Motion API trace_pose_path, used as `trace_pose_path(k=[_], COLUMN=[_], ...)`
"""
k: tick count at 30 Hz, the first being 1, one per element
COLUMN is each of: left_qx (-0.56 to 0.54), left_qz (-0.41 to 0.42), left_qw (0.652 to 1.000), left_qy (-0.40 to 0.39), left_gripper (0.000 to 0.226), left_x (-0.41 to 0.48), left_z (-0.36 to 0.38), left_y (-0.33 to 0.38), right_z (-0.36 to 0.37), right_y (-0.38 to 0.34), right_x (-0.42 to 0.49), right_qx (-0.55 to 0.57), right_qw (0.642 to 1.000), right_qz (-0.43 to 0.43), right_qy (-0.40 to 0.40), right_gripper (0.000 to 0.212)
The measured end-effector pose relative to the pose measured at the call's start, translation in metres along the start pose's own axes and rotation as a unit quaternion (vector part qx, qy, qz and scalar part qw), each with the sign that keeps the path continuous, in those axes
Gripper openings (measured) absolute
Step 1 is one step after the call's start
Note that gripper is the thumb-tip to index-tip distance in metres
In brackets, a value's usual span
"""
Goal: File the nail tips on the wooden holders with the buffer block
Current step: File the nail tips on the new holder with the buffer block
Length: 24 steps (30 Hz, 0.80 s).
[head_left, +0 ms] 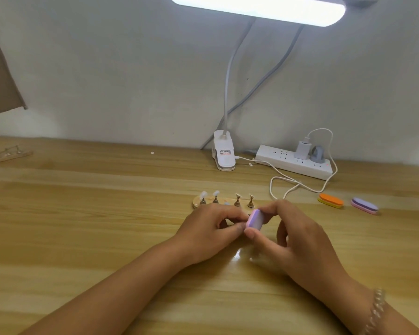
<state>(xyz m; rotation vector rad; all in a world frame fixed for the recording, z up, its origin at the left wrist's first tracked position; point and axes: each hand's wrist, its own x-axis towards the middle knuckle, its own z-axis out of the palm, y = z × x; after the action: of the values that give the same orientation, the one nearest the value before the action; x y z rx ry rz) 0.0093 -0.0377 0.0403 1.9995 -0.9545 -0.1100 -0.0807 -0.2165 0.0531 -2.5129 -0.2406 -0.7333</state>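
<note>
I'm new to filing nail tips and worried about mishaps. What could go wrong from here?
The left hand has its fingertips right against the buffer block that the right hand grips, so a stroke could scrape skin or flick away whatever they pinch. Both hands work close in front of the wooden holder; a knock might topple the nail tips standing on it.

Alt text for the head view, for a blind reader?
Over a wooden table, the right hand holds a pink-and-purple buffer block against something small the left hand pinches. Behind stands a wooden holder with nail tips; an orange block and a purple block lie to the right.
</note>
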Motion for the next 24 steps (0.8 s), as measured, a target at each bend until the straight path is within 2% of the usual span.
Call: trace_pose_path(k=[2, 6, 11, 15, 20, 24], left_qx=[-0.009, -0.025, -0.033, -0.026, -0.041, -0.049], left_qz=[0.0, -0.001, -0.001, -0.002, -0.006, -0.015], left_qw=[1.0, 0.999, 0.999, 0.998, 0.998, 0.997], left_qy=[0.005, 0.028, 0.035, 0.048, 0.055, 0.06], left_gripper=[0.021, 0.013, 0.014, 0.019, 0.025, 0.014], left_x=[-0.0003, -0.0003, -0.0008, -0.0014, -0.002, -0.0018], left_z=[0.0003, 0.0011, 0.0009, 0.0009, 0.0006, 0.0011], left_y=[-0.0001, 0.0005, 0.0016, 0.0043, 0.0056, 0.0057], right_z=[0.0016, -0.0022, 0.0006, -0.0031, 0.0, -0.0031], right_y=[-0.0017, 0.0075, 0.0008, 0.0078, -0.0017, 0.0038], right_x=[-0.0016, 0.004, -0.0002, 0.0055, -0.001, 0.004], right_qx=[0.002, 0.042, 0.014, 0.046, 0.012, 0.027], right_qw=[1.0, 0.998, 1.0, 0.998, 1.0, 0.999], right_qz=[-0.018, 0.041, -0.009, 0.048, -0.01, 0.031], right_qy=[-0.015, 0.013, -0.018, 0.011, -0.015, 0.003], right_gripper=[0.041, 0.036, 0.038, 0.037, 0.039, 0.04])
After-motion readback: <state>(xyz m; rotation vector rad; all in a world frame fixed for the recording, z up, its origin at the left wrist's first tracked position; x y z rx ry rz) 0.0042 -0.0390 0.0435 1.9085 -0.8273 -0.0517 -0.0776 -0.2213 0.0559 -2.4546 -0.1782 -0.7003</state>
